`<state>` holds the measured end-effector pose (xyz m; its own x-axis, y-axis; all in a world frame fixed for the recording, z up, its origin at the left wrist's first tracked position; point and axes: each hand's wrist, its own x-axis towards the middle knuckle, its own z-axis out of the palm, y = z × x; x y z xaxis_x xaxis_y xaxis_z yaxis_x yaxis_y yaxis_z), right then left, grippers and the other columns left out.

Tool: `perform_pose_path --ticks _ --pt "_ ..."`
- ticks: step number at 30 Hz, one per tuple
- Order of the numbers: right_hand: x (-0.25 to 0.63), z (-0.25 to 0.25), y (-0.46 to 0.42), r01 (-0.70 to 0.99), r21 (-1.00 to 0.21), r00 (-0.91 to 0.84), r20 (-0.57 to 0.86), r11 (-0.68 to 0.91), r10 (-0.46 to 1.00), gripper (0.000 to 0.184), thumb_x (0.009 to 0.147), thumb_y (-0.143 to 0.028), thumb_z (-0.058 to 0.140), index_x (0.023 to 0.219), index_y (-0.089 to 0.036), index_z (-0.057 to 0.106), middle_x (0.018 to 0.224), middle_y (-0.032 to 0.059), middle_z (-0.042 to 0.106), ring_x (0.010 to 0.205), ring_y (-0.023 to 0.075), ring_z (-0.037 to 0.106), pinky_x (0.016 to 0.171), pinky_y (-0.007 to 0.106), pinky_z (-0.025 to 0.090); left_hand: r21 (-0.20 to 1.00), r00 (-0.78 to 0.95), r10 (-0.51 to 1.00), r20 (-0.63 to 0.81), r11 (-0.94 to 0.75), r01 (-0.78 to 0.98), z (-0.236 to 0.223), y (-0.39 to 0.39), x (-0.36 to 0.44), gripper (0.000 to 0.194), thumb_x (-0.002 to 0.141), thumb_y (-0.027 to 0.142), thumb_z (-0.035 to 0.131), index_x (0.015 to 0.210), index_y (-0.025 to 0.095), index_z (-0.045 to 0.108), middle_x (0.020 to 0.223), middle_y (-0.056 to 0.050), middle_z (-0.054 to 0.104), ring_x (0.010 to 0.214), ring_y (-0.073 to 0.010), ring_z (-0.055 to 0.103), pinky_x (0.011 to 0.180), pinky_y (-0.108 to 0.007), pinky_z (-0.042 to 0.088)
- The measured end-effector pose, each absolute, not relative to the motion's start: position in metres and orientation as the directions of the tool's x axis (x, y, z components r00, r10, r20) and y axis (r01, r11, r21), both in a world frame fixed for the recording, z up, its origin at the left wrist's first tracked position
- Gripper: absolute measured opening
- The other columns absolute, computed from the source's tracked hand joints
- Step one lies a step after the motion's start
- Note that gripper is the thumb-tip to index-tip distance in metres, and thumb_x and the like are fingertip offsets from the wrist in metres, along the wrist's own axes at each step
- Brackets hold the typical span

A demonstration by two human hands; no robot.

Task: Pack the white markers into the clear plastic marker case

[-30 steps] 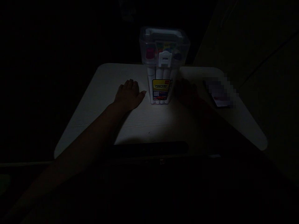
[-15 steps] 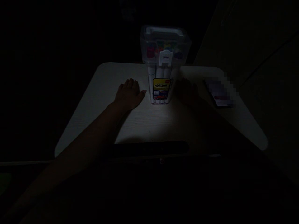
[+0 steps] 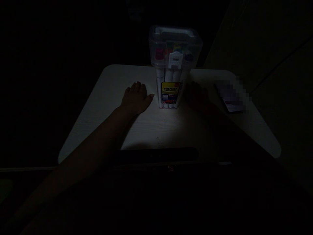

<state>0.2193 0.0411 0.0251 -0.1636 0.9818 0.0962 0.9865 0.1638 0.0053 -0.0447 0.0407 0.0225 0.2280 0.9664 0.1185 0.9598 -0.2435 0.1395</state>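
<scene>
A clear plastic case of markers stands upright on the white tabletop, its lid on and a white latch at the front. Several white-bodied markers with coloured ends show through it. Left of the case, my left hand lies palm down on the table, thumb out towards the case but apart from it, holding nothing. In deep shadow on the case's other side, my right hand rests on the table with its fingers stretched forward; whether it touches the case is too dark to tell.
A phone, partly blurred out, lies near the table's right edge. A dark slot or strip runs along the front edge of the table. The surroundings are almost black.
The whole view has shifted very slightly and the picture is a little darker. Both hands and the marker case hold their places on the table.
</scene>
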Motion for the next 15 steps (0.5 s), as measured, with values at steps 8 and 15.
perform_pose_path --ticks 8,15 --pt "0.2177 0.0276 0.037 0.987 0.006 -0.161 0.113 0.161 0.981 0.06 0.105 -0.032 0.017 0.157 -0.008 0.035 0.165 0.0249 0.034 0.152 0.0384 0.035 0.116 0.068 0.033 0.108 0.226 0.966 0.124 -0.24 0.965 0.0218 0.0406 -0.0448 0.087 0.099 0.064 0.01 0.156 0.003 0.034 0.164 -0.026 0.031 0.156 -0.0386 0.027 0.123 -0.054 0.024" --pt "0.2199 0.0243 0.0432 0.988 0.022 -0.153 0.113 0.152 0.982 0.06 0.104 -0.034 0.019 0.157 -0.011 0.036 0.163 0.0246 0.037 0.149 0.0391 0.038 0.114 0.068 0.035 0.206 0.269 0.943 0.194 -0.308 0.929 0.0196 0.0459 -0.0478 0.077 0.099 0.055 0.027 0.157 0.006 0.031 0.163 -0.026 0.033 0.154 -0.0418 0.03 0.122 -0.062 0.027"
